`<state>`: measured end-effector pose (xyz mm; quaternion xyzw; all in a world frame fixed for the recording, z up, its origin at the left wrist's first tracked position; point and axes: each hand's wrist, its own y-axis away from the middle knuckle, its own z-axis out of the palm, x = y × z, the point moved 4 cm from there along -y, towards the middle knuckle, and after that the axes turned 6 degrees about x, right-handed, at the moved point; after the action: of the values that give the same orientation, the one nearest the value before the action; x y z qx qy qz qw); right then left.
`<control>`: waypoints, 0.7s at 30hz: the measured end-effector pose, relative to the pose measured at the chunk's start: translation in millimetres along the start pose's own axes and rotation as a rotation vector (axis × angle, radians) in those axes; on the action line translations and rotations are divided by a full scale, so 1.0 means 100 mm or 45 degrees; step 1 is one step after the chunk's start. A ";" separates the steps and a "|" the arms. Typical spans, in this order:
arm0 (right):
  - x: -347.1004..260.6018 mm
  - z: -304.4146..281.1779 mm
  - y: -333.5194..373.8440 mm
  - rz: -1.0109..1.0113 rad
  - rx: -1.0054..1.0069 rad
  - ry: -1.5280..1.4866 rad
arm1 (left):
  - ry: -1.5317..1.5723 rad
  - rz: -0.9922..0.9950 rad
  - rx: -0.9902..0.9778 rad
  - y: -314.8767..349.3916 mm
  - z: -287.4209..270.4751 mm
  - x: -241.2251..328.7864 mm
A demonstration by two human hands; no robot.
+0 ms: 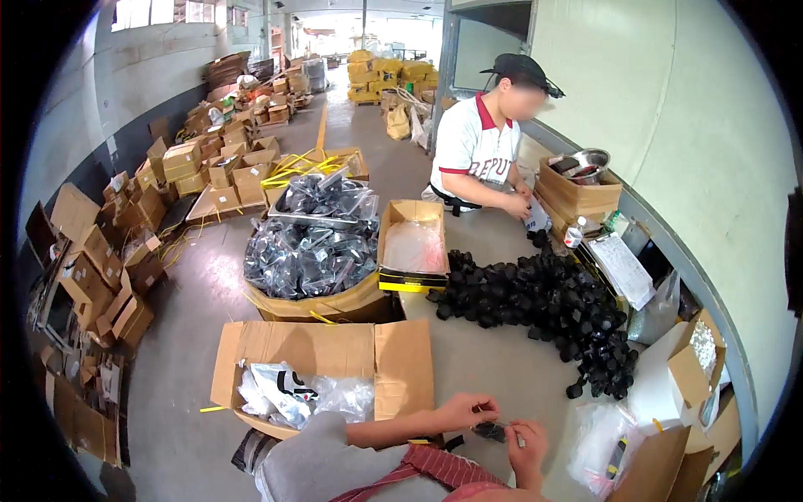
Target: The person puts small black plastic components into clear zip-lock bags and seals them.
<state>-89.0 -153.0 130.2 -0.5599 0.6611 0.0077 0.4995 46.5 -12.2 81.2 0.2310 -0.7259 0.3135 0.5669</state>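
A small clear plastic bag (492,431) with something dark in it sits between my hands, over the grey table. My right hand (529,442) pinches its right end between thumb and fingers. My left hand (470,412) is closed in a pinch just above the bag's left side; what is between those fingertips is too small to make out. Beyond my hands, a large heap of black plastic parts (535,297) spreads over the table. To my left an open cardboard box (401,360) holds clear and white plastic bags (293,393).
Across the table a co-worker (485,151) handles a small bag. A shallow box of clear bags (414,251) stands beside a big carton (335,305) heaped with bagged black parts. At right are a clipboard (621,259), a white box (669,381) and loose plastic film (594,443).
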 end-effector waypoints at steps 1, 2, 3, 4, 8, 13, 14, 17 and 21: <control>-0.02 -0.02 0.02 -0.019 -0.037 0.040 | 0.003 0.016 -0.018 0.01 0.01 0.02; -0.03 -0.03 0.03 -0.037 -0.076 0.079 | 0.005 0.013 -0.027 0.02 0.01 0.05; -0.04 -0.04 0.04 -0.027 -0.070 0.084 | -0.119 0.045 -0.039 0.02 0.01 0.11; -0.06 -0.03 0.05 -0.031 -0.096 0.117 | -0.241 0.077 -0.052 0.03 0.02 0.15; -0.26 0.01 0.05 -0.031 -0.165 0.131 | -0.291 0.273 -0.038 0.12 0.14 0.22; -0.24 0.01 0.10 -0.055 -0.184 0.176 | -0.449 0.464 -0.041 0.11 0.06 0.57; -0.29 0.00 0.07 -0.111 -0.225 0.159 | -0.420 0.462 -0.137 0.10 0.07 0.63; -0.40 -0.03 0.04 -0.207 -0.191 0.186 | -0.392 0.492 -0.072 0.12 0.02 0.70; -0.41 -0.14 0.10 -0.254 -0.061 0.246 | -0.363 0.518 -0.115 0.03 0.04 0.85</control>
<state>-110.8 -127.8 159.2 -0.6328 0.6467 -0.0801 0.4181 20.2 -11.6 162.1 0.0966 -0.8434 0.3527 0.3937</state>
